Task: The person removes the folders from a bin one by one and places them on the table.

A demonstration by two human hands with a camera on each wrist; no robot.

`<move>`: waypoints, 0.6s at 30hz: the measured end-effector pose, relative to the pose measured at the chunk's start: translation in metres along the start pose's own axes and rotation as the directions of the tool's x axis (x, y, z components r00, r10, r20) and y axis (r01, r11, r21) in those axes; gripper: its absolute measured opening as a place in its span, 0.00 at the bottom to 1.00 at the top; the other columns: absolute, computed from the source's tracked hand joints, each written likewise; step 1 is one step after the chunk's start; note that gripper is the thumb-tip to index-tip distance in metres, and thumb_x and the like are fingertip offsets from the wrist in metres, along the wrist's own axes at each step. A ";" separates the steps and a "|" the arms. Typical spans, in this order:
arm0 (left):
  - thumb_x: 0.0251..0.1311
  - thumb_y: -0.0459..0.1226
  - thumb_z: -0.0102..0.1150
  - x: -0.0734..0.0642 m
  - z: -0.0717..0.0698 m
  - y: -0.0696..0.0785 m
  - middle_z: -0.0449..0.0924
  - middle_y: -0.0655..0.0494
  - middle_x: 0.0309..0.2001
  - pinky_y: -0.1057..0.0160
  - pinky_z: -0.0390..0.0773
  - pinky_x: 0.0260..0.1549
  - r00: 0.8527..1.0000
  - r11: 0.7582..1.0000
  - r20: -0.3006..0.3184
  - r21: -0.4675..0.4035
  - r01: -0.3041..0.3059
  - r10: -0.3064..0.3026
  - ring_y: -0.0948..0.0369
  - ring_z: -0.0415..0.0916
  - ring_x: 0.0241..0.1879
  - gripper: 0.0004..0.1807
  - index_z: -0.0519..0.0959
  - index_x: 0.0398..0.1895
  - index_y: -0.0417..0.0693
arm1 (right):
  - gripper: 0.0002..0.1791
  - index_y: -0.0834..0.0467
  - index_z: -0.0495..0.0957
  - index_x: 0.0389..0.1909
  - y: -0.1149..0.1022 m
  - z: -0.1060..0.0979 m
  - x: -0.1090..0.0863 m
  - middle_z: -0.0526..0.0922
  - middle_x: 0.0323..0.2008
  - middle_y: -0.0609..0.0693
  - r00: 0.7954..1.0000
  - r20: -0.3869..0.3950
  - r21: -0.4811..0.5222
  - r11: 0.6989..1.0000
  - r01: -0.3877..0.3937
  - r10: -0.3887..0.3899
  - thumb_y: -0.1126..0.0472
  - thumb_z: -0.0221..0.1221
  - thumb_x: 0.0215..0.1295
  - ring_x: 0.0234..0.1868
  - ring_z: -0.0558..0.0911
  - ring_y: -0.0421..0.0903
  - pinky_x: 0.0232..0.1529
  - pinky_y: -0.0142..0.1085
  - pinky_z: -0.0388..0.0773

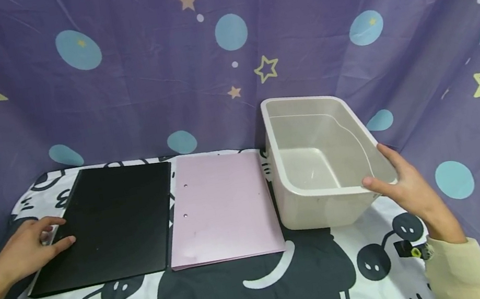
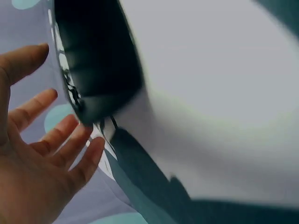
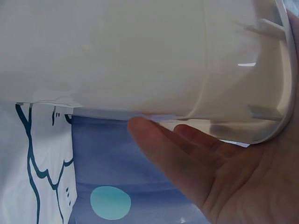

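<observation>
A black folder (image 1: pixel 115 228) lies flat on the left of the table. My left hand (image 1: pixel 30 248) rests at its left edge, with thumb and forefinger tips over the cover. Seen from the left wrist, the left hand (image 2: pixel 42 163) has its fingers spread beside the blurred dark folder (image 2: pixel 100 60). On the right stands a cream plastic bin (image 1: pixel 321 210) with nothing inside. My right hand (image 1: pixel 411 189) touches its near right corner, thumb on the rim. In the right wrist view, that hand's fingers (image 3: pixel 159 144) stretch along the outside of the bin (image 3: pixel 140 60).
A pink folder (image 1: pixel 225 205) lies flat between the black folder and the bin. The table is covered by a black-and-white cartoon-print cloth (image 1: pixel 306 286). Behind it hangs a purple curtain (image 1: pixel 157 52) with stars and blue spots.
</observation>
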State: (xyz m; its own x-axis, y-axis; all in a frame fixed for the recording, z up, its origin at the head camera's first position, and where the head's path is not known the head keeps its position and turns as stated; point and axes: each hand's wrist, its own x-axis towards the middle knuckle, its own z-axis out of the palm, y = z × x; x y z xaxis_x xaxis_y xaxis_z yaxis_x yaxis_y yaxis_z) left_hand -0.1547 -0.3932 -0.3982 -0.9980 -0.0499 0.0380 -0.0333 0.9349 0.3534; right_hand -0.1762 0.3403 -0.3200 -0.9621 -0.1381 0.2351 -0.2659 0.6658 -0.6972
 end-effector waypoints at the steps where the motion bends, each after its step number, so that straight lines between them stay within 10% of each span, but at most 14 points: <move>1: 0.56 0.57 0.61 0.000 0.000 0.002 0.63 0.26 0.46 0.37 0.69 0.33 1.000 1.000 -0.006 -0.006 0.006 -0.006 0.36 0.65 0.43 0.40 0.66 0.56 0.31 | 0.51 0.54 0.43 0.76 0.000 0.000 0.000 0.56 0.69 0.65 1.000 0.001 -0.005 1.000 -0.001 0.001 0.53 0.64 0.59 0.62 0.64 0.64 0.55 0.65 0.60; 18: 0.59 0.46 0.63 -0.008 0.011 0.059 0.64 0.28 0.52 0.30 0.60 0.44 0.975 0.994 -0.202 -0.048 -0.103 0.091 0.32 0.59 0.51 0.27 0.72 0.53 0.33 | 0.48 0.61 0.47 0.74 -0.002 -0.002 0.001 0.55 0.69 0.67 0.998 -0.019 -0.080 0.995 0.055 -0.057 0.51 0.63 0.59 0.64 0.60 0.66 0.57 0.66 0.57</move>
State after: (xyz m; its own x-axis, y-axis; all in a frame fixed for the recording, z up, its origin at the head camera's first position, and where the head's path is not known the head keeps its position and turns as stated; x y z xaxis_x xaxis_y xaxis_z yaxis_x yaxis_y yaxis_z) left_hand -0.1497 -0.3336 -0.3882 -0.9655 -0.0346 0.2580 0.0718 0.9173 0.3918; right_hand -0.1769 0.3408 -0.3171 -0.9441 -0.1614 0.2873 -0.3127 0.7136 -0.6268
